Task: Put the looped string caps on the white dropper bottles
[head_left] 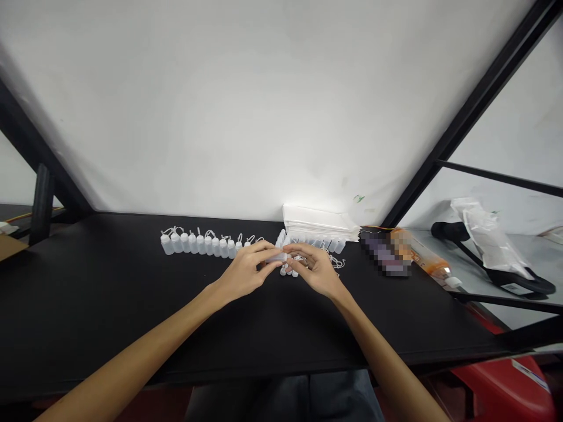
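Note:
Above the middle of the black table, my left hand [247,268] is closed around a small translucent white plastic bottle [276,257], which lies sideways in the grip. Its right end is pinched by the fingertips of my right hand [317,269]; whether a cap is on that end is hard to make out. Left of my hands stands a row of similar small bottles [206,245], several with thin white straps or loops at the top. Behind and below my right hand lie more small white parts [289,270] and loose white loops [338,262], partly hidden by my fingers.
A stack of white sheets or flat bags [321,223] sits against the wall, with more bottles before it. To the right are a blurred dark item [385,253] and an orange-labelled bottle [433,266]. Black frame bars [466,94] rise on both sides. A red stool [510,390] stands lower right.

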`<action>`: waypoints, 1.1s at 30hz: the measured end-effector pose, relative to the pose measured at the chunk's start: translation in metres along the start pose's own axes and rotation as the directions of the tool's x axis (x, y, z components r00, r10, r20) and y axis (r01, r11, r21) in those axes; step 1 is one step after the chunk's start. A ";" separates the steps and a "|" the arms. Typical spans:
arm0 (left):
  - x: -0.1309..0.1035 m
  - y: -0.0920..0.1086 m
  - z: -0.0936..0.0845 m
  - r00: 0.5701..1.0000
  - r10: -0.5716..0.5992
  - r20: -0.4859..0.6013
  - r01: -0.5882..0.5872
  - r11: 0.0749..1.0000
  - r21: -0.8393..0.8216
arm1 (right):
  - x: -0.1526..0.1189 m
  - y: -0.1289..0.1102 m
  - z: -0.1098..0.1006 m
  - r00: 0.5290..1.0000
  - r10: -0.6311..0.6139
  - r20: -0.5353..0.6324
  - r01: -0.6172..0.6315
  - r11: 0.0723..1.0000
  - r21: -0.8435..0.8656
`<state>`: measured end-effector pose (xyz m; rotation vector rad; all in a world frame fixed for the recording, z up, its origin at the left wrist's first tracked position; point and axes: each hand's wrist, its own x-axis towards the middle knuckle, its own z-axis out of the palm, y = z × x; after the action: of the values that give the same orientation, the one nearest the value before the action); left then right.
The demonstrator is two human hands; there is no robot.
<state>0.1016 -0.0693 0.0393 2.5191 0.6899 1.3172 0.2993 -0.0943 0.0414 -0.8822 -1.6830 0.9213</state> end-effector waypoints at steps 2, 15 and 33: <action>0.000 0.000 0.000 1.000 0.021 -0.019 -0.021 1.000 -0.010 | 0.000 0.002 0.000 0.999 0.024 0.036 -0.024 1.000 0.006; 0.000 0.003 0.001 0.998 0.066 -0.008 -0.065 0.997 0.042 | 0.002 0.005 0.000 0.995 0.079 0.066 -0.087 0.987 0.137; 0.008 0.008 -0.006 0.829 -0.393 0.398 0.539 0.369 -0.757 | 0.003 -0.008 -0.011 0.992 0.125 -0.036 -0.114 0.968 0.225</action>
<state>0.1036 -0.0727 0.0517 1.4098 0.4770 0.8815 0.3079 -0.0934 0.0518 -0.8539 -1.4631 1.1360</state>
